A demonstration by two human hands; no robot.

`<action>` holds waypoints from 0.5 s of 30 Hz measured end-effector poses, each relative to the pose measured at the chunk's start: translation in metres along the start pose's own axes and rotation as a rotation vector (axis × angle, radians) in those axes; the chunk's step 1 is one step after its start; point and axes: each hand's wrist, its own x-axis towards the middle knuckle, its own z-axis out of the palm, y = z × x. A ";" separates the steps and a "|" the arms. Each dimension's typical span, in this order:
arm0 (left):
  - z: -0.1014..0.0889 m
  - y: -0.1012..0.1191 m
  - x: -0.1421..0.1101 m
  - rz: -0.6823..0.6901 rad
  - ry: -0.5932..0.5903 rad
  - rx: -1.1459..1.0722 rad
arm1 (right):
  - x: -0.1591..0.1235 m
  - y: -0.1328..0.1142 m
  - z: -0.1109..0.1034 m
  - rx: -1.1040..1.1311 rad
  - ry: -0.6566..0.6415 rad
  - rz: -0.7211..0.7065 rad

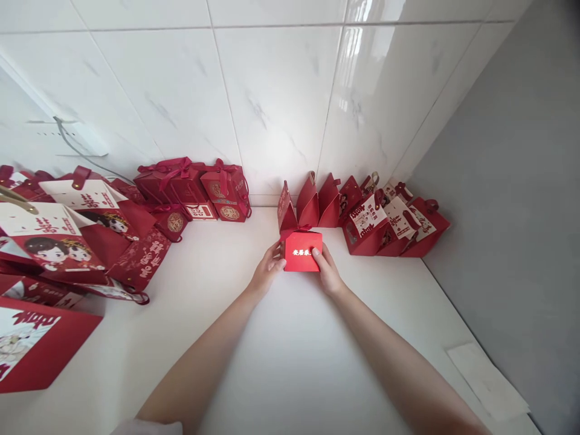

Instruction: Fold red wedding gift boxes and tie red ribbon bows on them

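A small red gift box [302,257] with shiny lettering on its front is held between my two hands, over the white tabletop. My left hand [269,266] grips its left side, fingers curled round the edge. On the right side, my right hand [327,269] has its thumb pressed on the front face; its other fingers are mostly hidden behind the box. A dark red ribbon [304,228] shows at the top of the box. Just behind it stand several peaked red boxes, one of them [308,202] directly beyond my hands.
To the back right, red-and-white handled boxes [367,223] stand by the grey wall [507,181]. Ribbon-tied boxes [174,181] line the back left. A large cluster of gift boxes [58,241] fills the left side. A white sheet [487,377] lies at the right edge.
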 end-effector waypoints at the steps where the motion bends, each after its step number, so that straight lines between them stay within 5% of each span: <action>1: 0.000 0.000 0.000 0.007 -0.018 0.013 | 0.000 -0.002 0.001 -0.005 -0.021 -0.002; 6: -0.004 -0.001 0.001 0.006 -0.018 -0.089 | 0.000 -0.012 -0.002 0.155 -0.201 0.077; 15: 0.000 0.014 -0.003 -0.051 -0.069 -0.178 | 0.000 -0.014 -0.004 0.216 -0.228 0.166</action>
